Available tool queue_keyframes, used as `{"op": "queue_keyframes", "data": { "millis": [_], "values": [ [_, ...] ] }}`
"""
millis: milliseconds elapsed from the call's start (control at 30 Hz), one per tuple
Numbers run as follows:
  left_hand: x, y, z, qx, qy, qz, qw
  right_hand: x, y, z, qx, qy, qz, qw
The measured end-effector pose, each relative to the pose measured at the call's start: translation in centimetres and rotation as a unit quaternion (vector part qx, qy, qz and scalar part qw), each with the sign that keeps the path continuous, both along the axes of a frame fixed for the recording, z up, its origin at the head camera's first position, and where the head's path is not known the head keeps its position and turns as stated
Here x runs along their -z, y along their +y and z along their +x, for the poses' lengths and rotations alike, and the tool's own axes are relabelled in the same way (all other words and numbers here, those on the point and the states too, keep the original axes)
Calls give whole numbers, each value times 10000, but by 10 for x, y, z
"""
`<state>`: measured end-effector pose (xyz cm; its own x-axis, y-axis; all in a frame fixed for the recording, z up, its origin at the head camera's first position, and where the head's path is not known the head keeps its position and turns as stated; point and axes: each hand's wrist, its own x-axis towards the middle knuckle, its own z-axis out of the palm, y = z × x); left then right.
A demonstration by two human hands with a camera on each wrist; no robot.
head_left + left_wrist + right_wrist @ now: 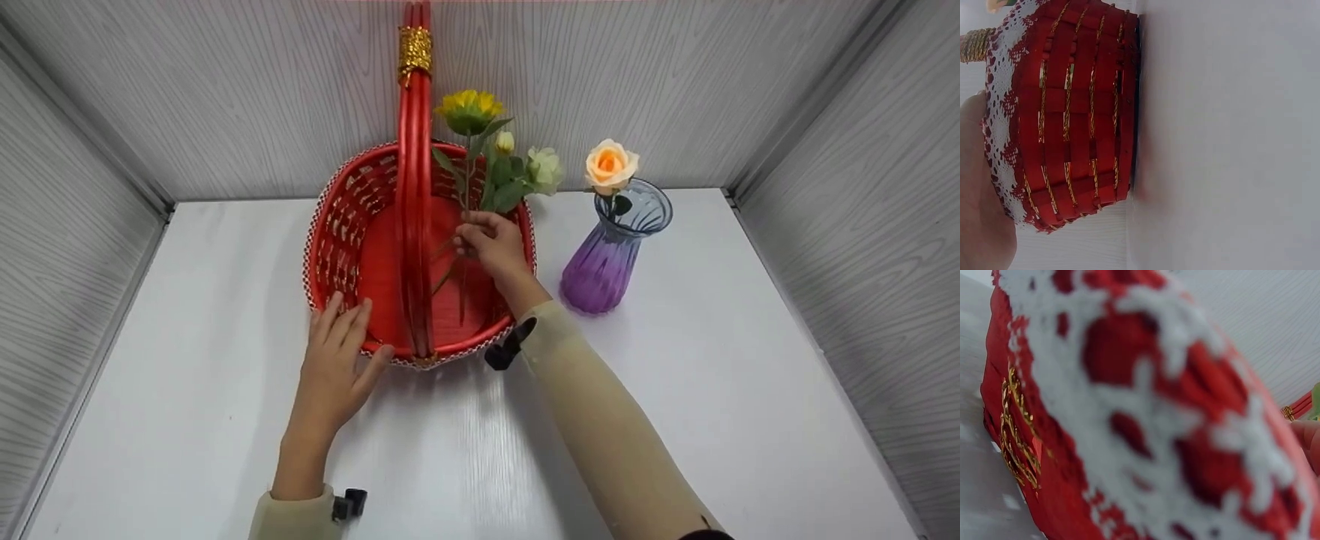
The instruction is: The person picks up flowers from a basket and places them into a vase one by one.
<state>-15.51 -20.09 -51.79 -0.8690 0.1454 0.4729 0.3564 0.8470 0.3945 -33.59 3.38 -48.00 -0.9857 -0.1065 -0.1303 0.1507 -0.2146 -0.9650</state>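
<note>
A red woven basket (330, 232) with a tall arched handle stands at the back of the table. Over its right half, my right hand (496, 246) pinches the green stem of a yellow artificial flower (470, 112), bloom up and stem end down inside the basket. A pale greenish-white flower (544, 170) with leaves and a bud leans at the right rim, its stem partly behind that hand. My left hand (330, 371) rests on the basket's front left rim, fingers extended. In the left wrist view that hand (982, 208) lies along the white lace trim (1005, 112).
Right of the basket stands a ribbed glass vase (600, 270), blue above and purple below, holding a peach rose (611, 166). Grey wood-grain panels (247, 97) enclose the white table (720, 375) at the back and sides. Gold cord (415, 51) wraps the basket handle.
</note>
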Motion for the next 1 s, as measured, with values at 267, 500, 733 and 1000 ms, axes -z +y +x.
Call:
{"op": "queue_keyframes", "data": {
  "millis": [267, 500, 733, 1000],
  "values": [
    [0, -1, 0, 7, 26, 16, 10000, 1, 1, 0, -87, 75, -108, 9999],
    [1, 0, -1, 1, 35, 3, 10000, 0, 1, 0, -73, 15, -164, 9998],
    [0, -2, -1, 65, 34, 3, 10000, -1, -1, 2, -119, 27, -84, 9999],
    [0, -2, -3, 67, -33, 41, 10000, -3, 1, 1, -79, -172, -206, 9996]
  ]
}}
